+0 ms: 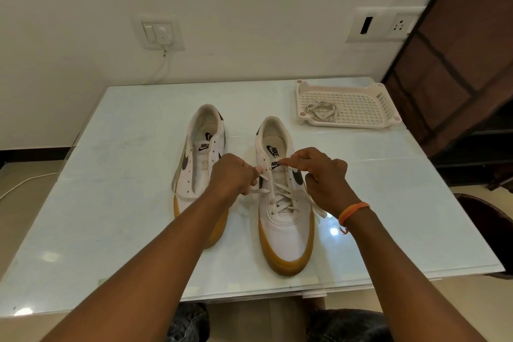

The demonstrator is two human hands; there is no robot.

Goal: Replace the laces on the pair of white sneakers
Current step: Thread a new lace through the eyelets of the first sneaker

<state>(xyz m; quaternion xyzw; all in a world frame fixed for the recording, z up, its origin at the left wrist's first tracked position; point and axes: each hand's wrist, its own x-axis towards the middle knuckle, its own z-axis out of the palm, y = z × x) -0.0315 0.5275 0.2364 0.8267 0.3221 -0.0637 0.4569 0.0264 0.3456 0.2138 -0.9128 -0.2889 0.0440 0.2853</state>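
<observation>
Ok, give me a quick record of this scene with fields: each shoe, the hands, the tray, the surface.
right shoe: partly laced, white lace through lower eyelets
left shoe: no lace, eyelets bare
left hand: pinches a lace end
right hand: pinches the other end near the tongue
tray: white plastic, far right, holds a loose lace bundle
table: glossy pale top

sneakers [241, 175] side by side, tray [388, 108] behind right
</observation>
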